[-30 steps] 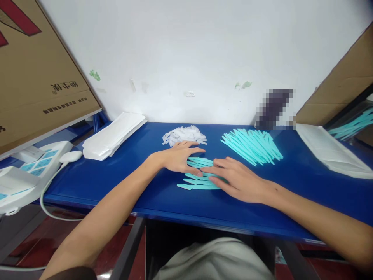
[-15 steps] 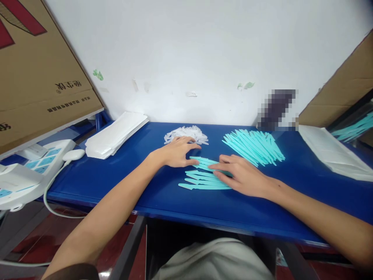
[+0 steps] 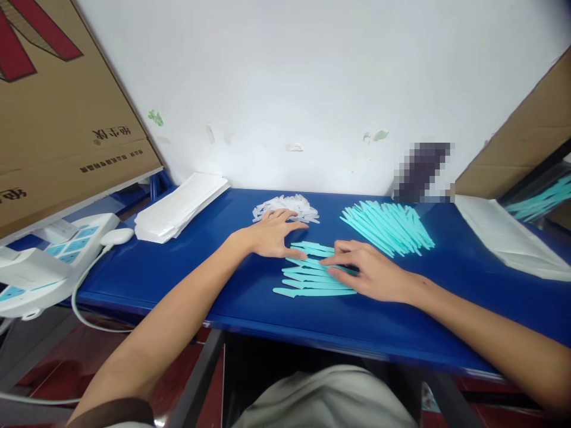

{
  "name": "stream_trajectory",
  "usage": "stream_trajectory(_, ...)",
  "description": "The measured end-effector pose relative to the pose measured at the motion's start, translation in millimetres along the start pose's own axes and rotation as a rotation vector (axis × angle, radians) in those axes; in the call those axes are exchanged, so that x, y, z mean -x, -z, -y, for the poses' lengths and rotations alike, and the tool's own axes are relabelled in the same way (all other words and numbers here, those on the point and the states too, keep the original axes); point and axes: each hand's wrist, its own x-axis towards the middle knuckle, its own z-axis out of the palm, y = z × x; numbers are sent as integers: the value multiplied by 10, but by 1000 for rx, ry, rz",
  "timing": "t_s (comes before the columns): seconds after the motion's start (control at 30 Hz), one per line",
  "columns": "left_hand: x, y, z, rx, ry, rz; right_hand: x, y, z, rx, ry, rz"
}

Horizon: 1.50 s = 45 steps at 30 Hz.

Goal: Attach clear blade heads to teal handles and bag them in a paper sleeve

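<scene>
A row of turquoise eyebrow razors (image 3: 312,284) lies side by side on the blue table, handles towards the right. Over their right part rests my right hand (image 3: 370,270), index finger stretched out onto the razors and thumb apart from it; some handles are hidden beneath it. My left hand (image 3: 274,233) is open with fingers spread, its thumb at the tips of the upper razors. Its other fingers reach to the near side of a heap of small translucent white plastic pieces (image 3: 301,207), partly covering it. Further right sits a larger pile of turquoise eyebrow razors (image 3: 388,226).
A stack of white paper sleeves (image 3: 178,208) lies at the back left, another white sheet (image 3: 508,238) at the right. A power strip (image 3: 84,238) with a cable and a large cardboard box (image 3: 66,119) stand left. A white wall (image 3: 285,89) bounds the table (image 3: 250,303) behind.
One razor has slid from the upper bunch towards the nearer row under my right index finger, so the razors are spread more evenly. My left hand has hardly moved; the view has shifted slightly.
</scene>
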Motion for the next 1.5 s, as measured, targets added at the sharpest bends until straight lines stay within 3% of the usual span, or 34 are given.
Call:
stream_trajectory(0.23,-15,-3,23,-55,-17,-56,-5,-11,-6,34,-18,-73)
stream_trajectory(0.4,-19,-25,38,-72,-15,-67,-23,-21,-15,134,-81,-49)
stream_trajectory(0.7,-72,-112,51,-114,-88,-177,-56,-66,-67,-29,-237,-98)
stream_trajectory(0.83,-95,-111,3,-148,-182,-287,-65,-82,-81,-36,-243,-102)
stream_trajectory(1.03,-161,-189,-34,8,-263,-270,-87,-96,-92,-32,-264,-93)
stream_trajectory(1.5,-236,-254,-43,150,-197,-288,-83,-53,0,5,-158,-79)
